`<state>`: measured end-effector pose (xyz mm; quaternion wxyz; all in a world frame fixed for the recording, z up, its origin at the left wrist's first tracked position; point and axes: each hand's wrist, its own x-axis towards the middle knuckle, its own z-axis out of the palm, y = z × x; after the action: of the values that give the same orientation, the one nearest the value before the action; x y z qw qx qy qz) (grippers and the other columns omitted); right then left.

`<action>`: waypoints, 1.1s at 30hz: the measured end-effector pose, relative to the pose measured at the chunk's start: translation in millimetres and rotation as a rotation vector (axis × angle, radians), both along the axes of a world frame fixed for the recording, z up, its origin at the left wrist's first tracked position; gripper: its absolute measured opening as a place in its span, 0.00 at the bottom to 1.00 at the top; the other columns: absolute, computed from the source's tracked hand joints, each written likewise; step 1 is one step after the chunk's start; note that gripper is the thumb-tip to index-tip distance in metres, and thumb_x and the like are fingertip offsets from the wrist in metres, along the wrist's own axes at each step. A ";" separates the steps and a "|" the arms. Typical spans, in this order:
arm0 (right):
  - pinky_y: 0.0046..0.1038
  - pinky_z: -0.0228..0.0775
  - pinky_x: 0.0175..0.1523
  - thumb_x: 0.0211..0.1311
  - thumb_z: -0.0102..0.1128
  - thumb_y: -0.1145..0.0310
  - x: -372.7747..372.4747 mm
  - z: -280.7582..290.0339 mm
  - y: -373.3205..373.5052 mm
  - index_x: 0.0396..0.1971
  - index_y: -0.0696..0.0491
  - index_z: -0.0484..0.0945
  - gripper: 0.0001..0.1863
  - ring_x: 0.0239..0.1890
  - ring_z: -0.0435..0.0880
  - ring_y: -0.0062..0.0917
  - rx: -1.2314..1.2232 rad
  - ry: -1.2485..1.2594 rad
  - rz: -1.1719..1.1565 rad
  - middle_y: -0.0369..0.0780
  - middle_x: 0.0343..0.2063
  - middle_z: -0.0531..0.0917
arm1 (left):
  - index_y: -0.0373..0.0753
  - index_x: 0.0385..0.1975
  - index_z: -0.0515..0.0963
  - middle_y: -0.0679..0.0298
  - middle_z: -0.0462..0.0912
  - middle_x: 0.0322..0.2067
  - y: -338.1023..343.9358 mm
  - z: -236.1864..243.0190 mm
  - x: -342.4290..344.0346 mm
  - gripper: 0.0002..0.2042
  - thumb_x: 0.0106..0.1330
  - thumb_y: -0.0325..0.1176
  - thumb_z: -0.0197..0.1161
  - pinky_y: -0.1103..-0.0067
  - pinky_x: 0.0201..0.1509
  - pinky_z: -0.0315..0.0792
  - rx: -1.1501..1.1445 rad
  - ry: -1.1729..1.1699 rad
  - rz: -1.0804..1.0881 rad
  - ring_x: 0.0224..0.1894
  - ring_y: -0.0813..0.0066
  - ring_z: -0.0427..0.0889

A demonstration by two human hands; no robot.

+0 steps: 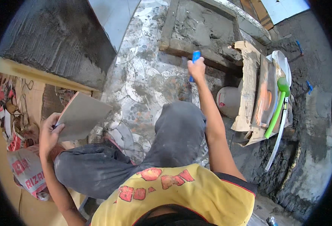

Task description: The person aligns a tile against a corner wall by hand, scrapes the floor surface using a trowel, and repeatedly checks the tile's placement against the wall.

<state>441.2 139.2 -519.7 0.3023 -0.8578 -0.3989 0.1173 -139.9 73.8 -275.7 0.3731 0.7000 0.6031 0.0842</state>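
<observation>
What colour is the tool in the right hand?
Blue tool, gripped in the right hand; head view.

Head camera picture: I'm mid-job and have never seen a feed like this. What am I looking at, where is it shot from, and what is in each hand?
This is one wide fisheye view from a camera on a person's head, looking down, so straight edges bend near the rim. There is no machine, only two bare hands. The left hand has its grip on a plain grey tile by one corner. The right hand reaches forward, shut on a blue-handled tool over a patterned tiled floor smeared with mortar. On the right, a green-handled tool lies on torn cardboard. A printed sack lies lower left.
</observation>
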 end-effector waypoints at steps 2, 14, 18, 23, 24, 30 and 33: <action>0.49 0.72 0.51 0.57 0.58 0.56 1.0 -18.4 -10.6 0.45 0.64 0.65 0.27 0.42 0.82 0.58 -0.051 -0.047 0.045 0.63 0.36 0.81 | 0.30 0.43 0.77 0.62 0.82 0.33 0.9 -20.3 -7.8 0.13 0.57 0.18 0.60 0.80 0.48 0.71 0.010 -0.044 0.011 0.40 0.77 0.79; 0.42 0.75 0.37 0.66 0.51 0.48 -18.3 -7.8 -36.6 0.30 0.60 0.74 0.25 0.25 0.85 0.39 -0.131 0.446 0.152 0.49 0.22 0.82 | 0.27 0.48 0.78 0.55 0.85 0.41 -48.8 -76.5 -61.7 0.16 0.59 0.18 0.61 0.77 0.52 0.71 0.000 -0.051 0.425 0.44 0.70 0.81; 0.37 0.74 0.21 0.67 0.48 0.52 29.6 -3.6 3.9 0.32 0.56 0.72 0.20 0.23 0.81 0.28 -0.030 0.709 0.205 0.44 0.23 0.78 | 0.27 0.48 0.78 0.55 0.85 0.41 -44.8 -107.9 -66.0 0.15 0.60 0.19 0.61 0.77 0.51 0.71 -0.051 -0.212 0.436 0.44 0.70 0.81; 0.22 0.62 0.15 0.70 0.50 0.49 47.5 46.1 32.6 0.38 0.53 0.73 0.19 0.14 0.69 0.16 -0.036 1.292 0.016 0.30 0.17 0.72 | 0.27 0.48 0.78 0.57 0.85 0.41 -41.1 -127.8 -53.2 0.14 0.61 0.21 0.61 0.78 0.50 0.72 -0.033 -0.267 0.513 0.43 0.72 0.82; 0.22 0.62 0.15 0.70 0.50 0.49 57.4 43.0 22.6 0.38 0.53 0.73 0.19 0.14 0.69 0.16 -0.030 1.293 0.008 0.30 0.17 0.72 | 0.27 0.47 0.79 0.58 0.85 0.40 -40.4 -125.7 -42.9 0.14 0.61 0.22 0.62 0.78 0.49 0.72 -0.063 -0.386 0.491 0.42 0.72 0.81; 0.22 0.59 0.14 0.67 0.54 0.45 31.7 64.1 -91.5 0.34 0.49 0.75 0.20 0.11 0.67 0.15 -0.212 1.393 -0.029 0.28 0.13 0.70 | 0.28 0.47 0.79 0.60 0.85 0.39 -42.0 -95.1 -34.1 0.15 0.61 0.27 0.65 0.79 0.44 0.73 -0.105 -0.391 0.410 0.39 0.73 0.81; 0.35 0.70 0.22 0.65 0.54 0.54 5.3 65.7 -100.7 0.35 0.54 0.74 0.17 0.16 0.77 0.33 -0.235 0.814 0.097 0.41 0.19 0.78 | 0.28 0.46 0.79 0.59 0.85 0.38 -44.9 -83.8 -26.7 0.17 0.61 0.31 0.67 0.78 0.43 0.73 -0.076 -0.316 0.401 0.38 0.72 0.82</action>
<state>446.6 38.5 -454.0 0.3296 -0.7503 -0.2706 0.5052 -166.6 28.9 -359.6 0.4645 0.5299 0.6669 0.2421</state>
